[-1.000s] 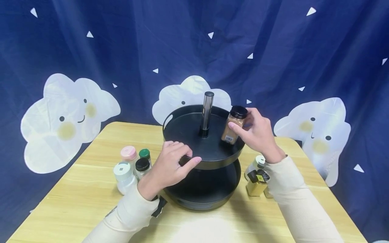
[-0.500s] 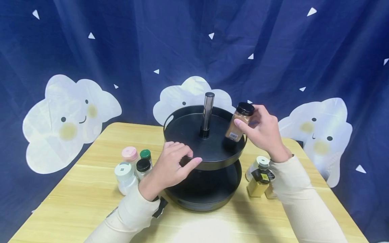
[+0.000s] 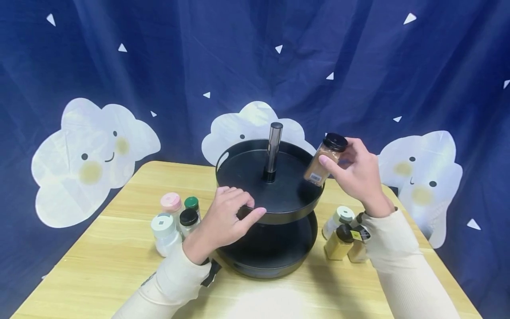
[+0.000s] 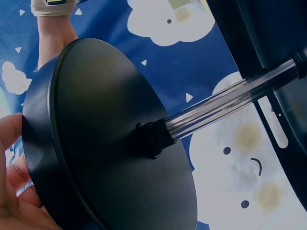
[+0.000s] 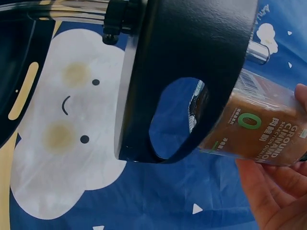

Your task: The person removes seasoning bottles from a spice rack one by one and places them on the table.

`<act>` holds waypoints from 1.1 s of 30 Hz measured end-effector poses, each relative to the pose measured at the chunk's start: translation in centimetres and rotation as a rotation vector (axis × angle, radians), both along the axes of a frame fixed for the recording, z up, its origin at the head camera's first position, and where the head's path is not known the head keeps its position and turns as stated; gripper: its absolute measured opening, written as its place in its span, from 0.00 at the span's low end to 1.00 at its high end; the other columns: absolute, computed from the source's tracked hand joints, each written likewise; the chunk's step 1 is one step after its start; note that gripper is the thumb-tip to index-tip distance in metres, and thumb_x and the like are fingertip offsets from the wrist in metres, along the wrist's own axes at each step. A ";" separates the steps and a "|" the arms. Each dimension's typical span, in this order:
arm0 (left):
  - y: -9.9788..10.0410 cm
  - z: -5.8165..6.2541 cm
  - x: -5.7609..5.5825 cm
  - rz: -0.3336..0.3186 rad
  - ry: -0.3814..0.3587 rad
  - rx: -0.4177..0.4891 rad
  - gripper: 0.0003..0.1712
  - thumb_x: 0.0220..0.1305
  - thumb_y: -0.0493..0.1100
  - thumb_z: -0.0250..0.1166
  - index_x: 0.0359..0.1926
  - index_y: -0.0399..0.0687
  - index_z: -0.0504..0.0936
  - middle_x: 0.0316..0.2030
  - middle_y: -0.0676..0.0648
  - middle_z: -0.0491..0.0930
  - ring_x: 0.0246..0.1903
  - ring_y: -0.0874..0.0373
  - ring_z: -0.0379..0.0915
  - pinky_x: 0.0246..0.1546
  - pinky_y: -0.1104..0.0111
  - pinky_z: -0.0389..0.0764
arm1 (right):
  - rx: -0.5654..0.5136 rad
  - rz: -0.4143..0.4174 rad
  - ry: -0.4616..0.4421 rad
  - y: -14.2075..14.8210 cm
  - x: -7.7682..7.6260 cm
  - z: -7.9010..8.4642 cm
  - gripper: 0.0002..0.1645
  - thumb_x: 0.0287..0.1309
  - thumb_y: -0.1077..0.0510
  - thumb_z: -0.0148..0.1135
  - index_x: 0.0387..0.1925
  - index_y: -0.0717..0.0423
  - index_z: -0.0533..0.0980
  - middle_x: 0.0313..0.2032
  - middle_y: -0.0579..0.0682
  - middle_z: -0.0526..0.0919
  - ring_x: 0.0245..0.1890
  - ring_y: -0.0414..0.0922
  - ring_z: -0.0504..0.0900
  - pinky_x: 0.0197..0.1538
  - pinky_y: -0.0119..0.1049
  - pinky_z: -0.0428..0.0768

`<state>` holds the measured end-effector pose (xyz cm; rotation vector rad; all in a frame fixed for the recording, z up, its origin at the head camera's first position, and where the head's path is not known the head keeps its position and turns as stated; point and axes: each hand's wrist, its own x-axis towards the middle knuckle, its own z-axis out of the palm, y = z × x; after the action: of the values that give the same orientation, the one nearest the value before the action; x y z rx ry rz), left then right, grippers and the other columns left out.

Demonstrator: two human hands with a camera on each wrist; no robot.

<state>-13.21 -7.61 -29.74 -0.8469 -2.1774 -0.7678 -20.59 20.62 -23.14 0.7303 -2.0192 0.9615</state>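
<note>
My right hand pinches a clear square jar of ground cinnamon with a black lid. The jar leans, lid toward the right, over the right side of the upper tray of a black two-tier tray stand. In the right wrist view, the cinnamon jar shows its printed label behind the tray wall with its oval cutout. My left hand grips the front left rim of the upper tray. The left wrist view shows fingers at the outer wall of the round tray.
Left of the stand sit several jars, with a pink lid, green lid, black lid and white lid. A yellow jar and a white-lidded jar stand at right beside others on the wooden table.
My right hand and the cinnamon jar have moved right and slightly up, toward the upper tray's right rim, and the jar leans more. The left hand stays at the rim.
</note>
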 end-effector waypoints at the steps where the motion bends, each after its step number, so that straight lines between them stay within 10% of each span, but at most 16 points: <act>1: 0.0 0.0 0.0 0.000 -0.001 -0.001 0.12 0.53 0.48 0.68 0.24 0.46 0.76 0.21 0.51 0.77 0.28 0.58 0.71 0.39 0.56 0.69 | -0.004 0.004 0.005 0.1 0.0 0.0 0.28 0.41 0.67 0.74 0.46 0.67 0.73 0.29 0.62 0.86 0.27 0.21 0.76 0.32 0.15 0.76; 9: 0.0 0.0 0.0 0.002 -0.015 0.000 0.13 0.53 0.49 0.68 0.24 0.46 0.76 0.21 0.51 0.77 0.28 0.58 0.71 0.39 0.56 0.70 | -0.035 -0.030 -0.004 0.8 0.5 0.4 0.27 0.41 0.69 0.73 0.46 0.69 0.72 0.28 0.56 0.84 0.26 0.22 0.76 0.32 0.13 0.75; 18: 0.0 0.1 0.0 0.005 -0.023 0.001 0.13 0.54 0.49 0.68 0.24 0.46 0.76 0.21 0.50 0.77 0.27 0.58 0.71 0.40 0.56 0.70 | -0.053 -0.068 -0.016 2.4 0.5 0.1 0.28 0.40 0.69 0.73 0.46 0.68 0.73 0.28 0.25 0.77 0.24 0.24 0.76 0.29 0.13 0.74; 33: -0.1 0.0 0.0 0.000 -0.012 0.010 0.12 0.53 0.48 0.68 0.24 0.46 0.76 0.21 0.51 0.77 0.27 0.58 0.71 0.40 0.56 0.70 | -0.024 -0.123 -0.026 4.6 1.2 -0.7 0.27 0.39 0.69 0.74 0.44 0.69 0.73 0.27 0.19 0.75 0.25 0.20 0.76 0.29 0.11 0.75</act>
<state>-13.22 -7.71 -29.74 -0.8395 -2.1825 -0.7851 -19.37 25.18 -23.84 0.5760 -2.0465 0.9263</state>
